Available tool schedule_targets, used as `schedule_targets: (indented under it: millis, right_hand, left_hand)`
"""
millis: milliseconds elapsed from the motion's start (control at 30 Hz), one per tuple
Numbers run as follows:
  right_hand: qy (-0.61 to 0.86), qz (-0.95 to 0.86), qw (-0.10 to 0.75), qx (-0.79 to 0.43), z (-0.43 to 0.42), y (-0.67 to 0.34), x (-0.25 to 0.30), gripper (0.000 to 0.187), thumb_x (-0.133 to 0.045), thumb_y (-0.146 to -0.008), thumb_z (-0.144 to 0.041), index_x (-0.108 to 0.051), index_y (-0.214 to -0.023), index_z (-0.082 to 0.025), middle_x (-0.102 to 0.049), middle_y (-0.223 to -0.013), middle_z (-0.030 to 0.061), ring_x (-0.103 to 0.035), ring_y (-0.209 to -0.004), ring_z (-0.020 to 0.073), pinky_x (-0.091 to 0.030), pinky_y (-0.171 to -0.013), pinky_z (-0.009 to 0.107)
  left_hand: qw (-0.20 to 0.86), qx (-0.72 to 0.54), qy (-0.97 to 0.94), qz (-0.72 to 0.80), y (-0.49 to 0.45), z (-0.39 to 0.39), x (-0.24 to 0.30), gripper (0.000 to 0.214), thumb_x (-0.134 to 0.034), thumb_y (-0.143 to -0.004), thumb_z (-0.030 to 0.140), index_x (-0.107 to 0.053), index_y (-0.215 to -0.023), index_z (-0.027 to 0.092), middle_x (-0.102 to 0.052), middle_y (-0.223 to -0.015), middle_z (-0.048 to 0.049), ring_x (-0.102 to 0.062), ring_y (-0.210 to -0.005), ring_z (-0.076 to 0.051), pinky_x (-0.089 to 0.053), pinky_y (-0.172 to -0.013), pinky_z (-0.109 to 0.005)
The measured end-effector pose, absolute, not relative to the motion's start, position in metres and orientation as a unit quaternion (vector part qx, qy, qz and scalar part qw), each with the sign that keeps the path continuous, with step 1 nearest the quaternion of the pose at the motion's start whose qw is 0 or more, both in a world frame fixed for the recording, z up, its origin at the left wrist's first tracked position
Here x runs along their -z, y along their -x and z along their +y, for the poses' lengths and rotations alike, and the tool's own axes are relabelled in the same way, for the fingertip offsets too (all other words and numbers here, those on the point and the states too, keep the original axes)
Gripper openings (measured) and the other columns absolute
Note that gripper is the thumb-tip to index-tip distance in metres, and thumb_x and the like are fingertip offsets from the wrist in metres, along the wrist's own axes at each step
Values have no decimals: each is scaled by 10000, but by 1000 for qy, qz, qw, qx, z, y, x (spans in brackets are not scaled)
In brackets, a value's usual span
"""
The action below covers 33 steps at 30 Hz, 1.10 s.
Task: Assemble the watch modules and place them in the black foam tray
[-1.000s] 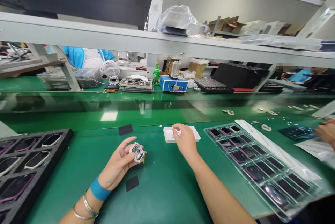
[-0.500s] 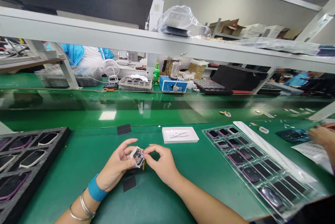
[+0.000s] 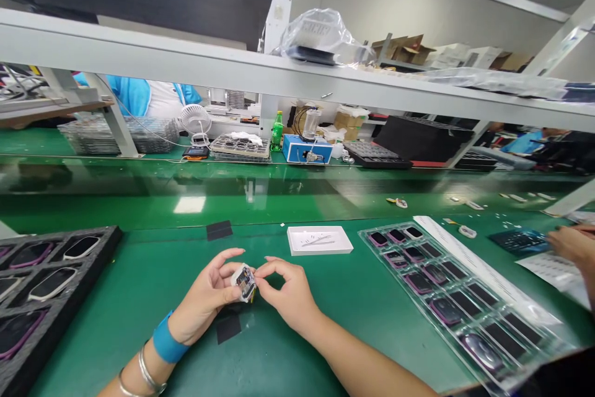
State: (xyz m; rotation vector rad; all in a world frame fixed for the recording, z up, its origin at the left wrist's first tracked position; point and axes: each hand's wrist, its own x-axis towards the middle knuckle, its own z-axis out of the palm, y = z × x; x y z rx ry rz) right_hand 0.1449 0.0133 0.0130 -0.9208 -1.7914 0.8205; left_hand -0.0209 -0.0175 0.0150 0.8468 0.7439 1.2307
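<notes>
My left hand (image 3: 214,288) grips a small white device housing (image 3: 245,281) with its inner electronics facing up, thumb on the near side and fingers behind. A yellow strip (image 3: 253,295) hangs from its right edge. At that same edge, the thumb and index finger of my right hand (image 3: 286,292) are pinched together; whatever they hold is too small to make out. Below the housing, a black square pad (image 3: 229,329) lies on the green mat (image 3: 176,298), and a second black pad (image 3: 219,230) lies farther back. A shallow white box (image 3: 320,240) with thin metal pieces stands beyond my right hand.
A black foam tray (image 3: 88,285) with framed screens stands at the left. On the right lies a clear plastic tray (image 3: 465,316) of screens in several compartments. Another person's hand (image 3: 574,245) is at the far right. A metal shelf beam (image 3: 223,65) crosses above the bench.
The housing has turned slightly in my left hand, and the yellow strip hangs a little more to the left. Both hands keep their grip, and the trays have not moved.
</notes>
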Motion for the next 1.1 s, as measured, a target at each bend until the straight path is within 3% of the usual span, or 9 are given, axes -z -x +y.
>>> schedule_targets:
  millis: [267, 333, 400, 500, 567, 800, 867, 967, 1100]
  right_hand:
    - [334, -797, 454, -219, 11, -142, -13, 136, -535, -790, -152, -602, -690, -217, -673, -715, -8, -610, -697, 131, -404, -937, 389]
    - [341, -774, 459, -273, 12, -141, -12, 100, -550, -796, -179, -597, -712, -206, -664, -754, 12, -607, -752, 141, -418, -911, 382]
    - [333, -705, 466, -417, 14, -141, -10, 60, -623, -756, -225, -584, -795, -201, -654, -853, 29, -608, -839, 150, -456, -857, 343]
    - [281, -586, 406, -643, 18, -141, -7, 368, -768, -602, -239, -546, -892, -193, -639, -911, 20, -620, -836, 143, -489, -783, 298]
    - [272, -547, 348, -711, 21, -142, -7, 402, -802, -550, -233, -561, -865, -166, -641, -828, 7, -623, -749, 124, -491, -745, 281]
    - [253, -456, 307, -796, 26, -157, -22, 284, -711, -690, -283, -549, -903, -188, -562, -608, -60, -578, -480, 99, -473, -530, 248]
    - [224, -447, 304, -811, 26, -161, -25, 209, -667, -739, -317, -564, -834, -163, -569, -601, -35, -586, -515, 101, -477, -561, 249]
    - [187, -455, 287, -822, 25, -164, -29, 279, -709, -696, -334, -616, -860, -128, -611, -716, 19, -603, -657, 112, -477, -659, 260]
    - [236, -541, 341, -732, 25, -160, -28, 262, -733, -672, -305, -643, -864, -150, -603, -720, 2, -556, -633, 90, -446, -632, 237]
  left_hand:
    - [647, -564, -361, 366, 13, -21, -16, 525, -766, -630, 182, -517, -1092, 197, -654, -907, -54, -614, -767, -162, -511, -690, -269]
    - [653, -562, -354, 364, 14, -21, -16, 515, -755, -650, 203, -515, -1106, 205, -657, -928, -60, -617, -777, -165, -518, -701, -281]
    - [658, -564, -352, 353, 17, -20, -17, 514, -748, -662, 231, -518, -1121, 221, -659, -948, -60, -621, -803, -174, -524, -712, -288]
    - [661, -568, -354, 340, 25, -19, -18, 457, -752, -656, 254, -561, -1070, 218, -662, -966, -64, -624, -836, -184, -527, -708, -271]
    - [663, -564, -355, 340, 31, -18, -18, 392, -743, -668, 251, -587, -1025, 203, -664, -980, -72, -625, -844, -185, -528, -722, -272]
    - [673, -553, -345, 350, 34, -15, -18, 332, -693, -726, 266, -594, -1029, 172, -659, -937, -82, -628, -809, -189, -550, -716, -327]
    - [684, -535, -343, 359, 32, -15, -19, 329, -682, -738, 263, -592, -1040, 168, -654, -919, -76, -626, -795, -180, -553, -717, -333]
    - [700, -505, -344, 370, 30, -16, -20, 331, -663, -757, 271, -582, -1062, 172, -647, -926, -74, -627, -795, -178, -550, -741, -352]
    - [716, -464, -356, 382, 26, -17, -19, 314, -635, -779, 286, -575, -1064, 169, -638, -944, -85, -621, -830, -189, -543, -758, -367]
